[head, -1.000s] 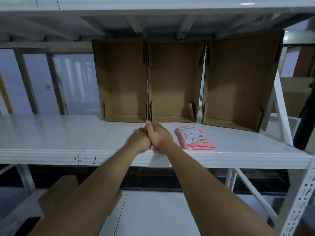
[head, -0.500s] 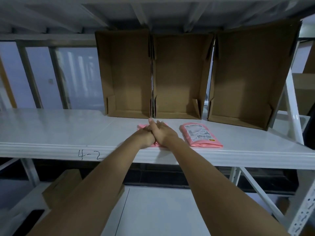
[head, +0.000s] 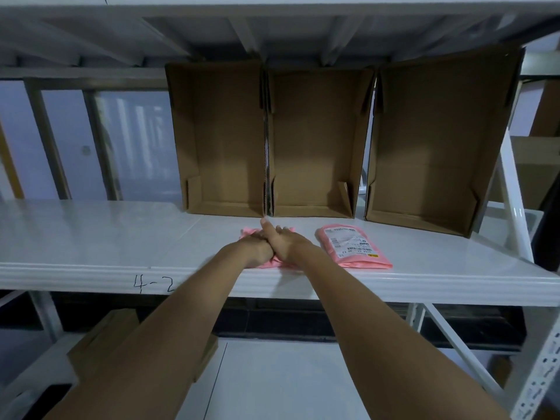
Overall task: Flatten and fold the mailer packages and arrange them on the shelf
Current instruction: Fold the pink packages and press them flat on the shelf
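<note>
Both my hands press down on a pink mailer (head: 283, 261) near the front lip of the white shelf (head: 91, 237): my left hand (head: 257, 250) lies under my right hand (head: 286, 242), whose straight fingers pin the plastic flat rather than clutching it. If trapped air springs back, I judge the fold could pop open or slide on the glossy surface. Just right lies a folded labelled mailer (head: 351, 247). Behind stand three empty cardboard trays (head: 315, 140), under a steel rack in a dim storeroom.

Both hands (head: 274, 245) overlapped, pressing flat
</note>
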A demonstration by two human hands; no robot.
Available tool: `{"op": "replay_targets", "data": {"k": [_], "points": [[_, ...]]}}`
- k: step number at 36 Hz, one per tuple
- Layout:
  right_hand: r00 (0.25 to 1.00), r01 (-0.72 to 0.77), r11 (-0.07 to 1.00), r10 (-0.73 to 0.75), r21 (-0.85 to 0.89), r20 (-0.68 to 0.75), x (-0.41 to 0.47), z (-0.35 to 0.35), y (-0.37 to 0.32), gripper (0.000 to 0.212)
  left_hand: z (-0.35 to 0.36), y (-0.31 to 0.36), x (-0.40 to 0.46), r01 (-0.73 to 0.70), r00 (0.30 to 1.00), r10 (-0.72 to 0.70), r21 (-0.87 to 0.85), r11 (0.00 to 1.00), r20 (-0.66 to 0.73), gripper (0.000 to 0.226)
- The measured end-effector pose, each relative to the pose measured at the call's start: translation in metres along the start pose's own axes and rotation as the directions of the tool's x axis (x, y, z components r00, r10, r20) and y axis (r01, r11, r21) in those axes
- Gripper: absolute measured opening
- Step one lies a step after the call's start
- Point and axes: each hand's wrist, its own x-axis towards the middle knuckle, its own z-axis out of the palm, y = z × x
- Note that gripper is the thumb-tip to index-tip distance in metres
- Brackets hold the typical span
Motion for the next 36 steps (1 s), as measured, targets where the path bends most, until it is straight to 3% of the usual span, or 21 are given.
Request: {"op": "replay_targets", "data": {"k": [9, 17, 27, 32, 36], "points": [[0.998, 0.065, 0.996, -0.065, -0.063, -0.001, -0.005, 0.0, 0.006, 0.071, -0.003, -0.002, -0.005, -0.01, 1.0, 0.01, 0.135, 0.991, 0.001, 0.05], [0.994, 0.104, 0.977, -0.108, -0.185, -0.013, 0.003, 0.003, 0.017, 0.074, -0.005, -0.005, -0.005, -0.112, 0.994, 0.111, 0.037, 0.993, 0.025, 0.053], [0.993, 0.114, 0.967, -0.118, -0.229, -0.001, -0.003, 0.0, 0.014, 0.065, -0.001, -0.014, 0.001, -0.086, 0.995, 0.086, 0.0, 0.996, -0.041, 0.047], [0.992, 0.13, 0.961, -0.125, -0.246, 0.033, -0.004, -0.001, 0.013, 0.06, -0.002, -0.01, 0.0, -0.063, 0.997, 0.067, -0.115, 0.991, 0.036, 0.054], [0.993, 0.118, 0.971, -0.112, -0.21, 0.043, -0.004, -0.002, 0.012, 0.061, -0.001, -0.01, 0.002, -0.081, 0.997, 0.082, -0.07, 0.994, 0.004, 0.056]]}}
